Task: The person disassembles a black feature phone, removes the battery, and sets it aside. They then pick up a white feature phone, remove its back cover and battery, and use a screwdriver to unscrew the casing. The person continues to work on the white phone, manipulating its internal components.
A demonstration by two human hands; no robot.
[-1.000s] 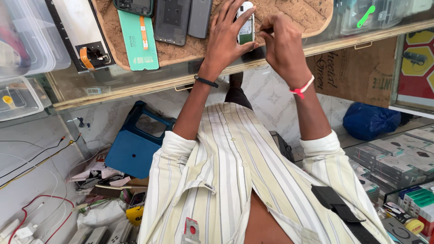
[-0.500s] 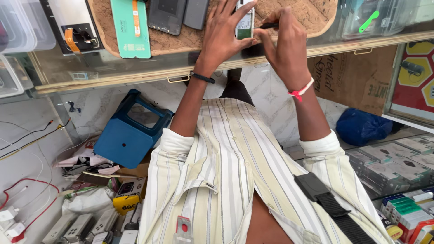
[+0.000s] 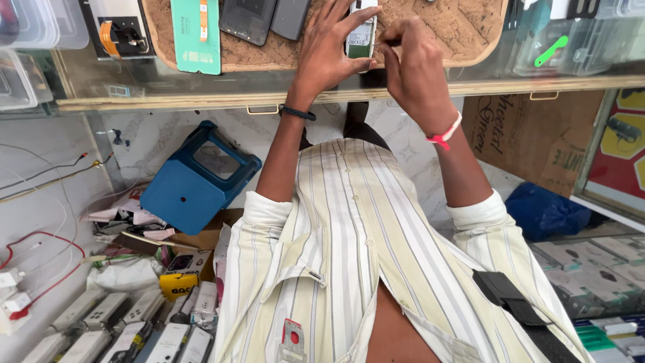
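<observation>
White phone (image 3: pixel 361 33) at top centre of the frame sits gripped between the curled fingers of the left hand (image 3: pixel 329 50), while the right hand (image 3: pixel 415 64) pinches closed at its right edge above the brown mat (image 3: pixel 463 30).

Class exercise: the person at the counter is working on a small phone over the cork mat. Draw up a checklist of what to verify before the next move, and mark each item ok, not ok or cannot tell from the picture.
1. Small phone supported: ok; left hand wraps its side.
2. Right hand at the work spot: ok; its fingers pinch at the phone's right edge.
3. Tool in the right hand: cannot tell; something thin shows between the fingers, too small to make out.
4. Phone over the cork mat: ok; held above it.
5. Other handsets clear of the hands: ok; they lie left on the mat, apart.
6. Phone open or closed: cannot tell; hands cover much of it.
</observation>
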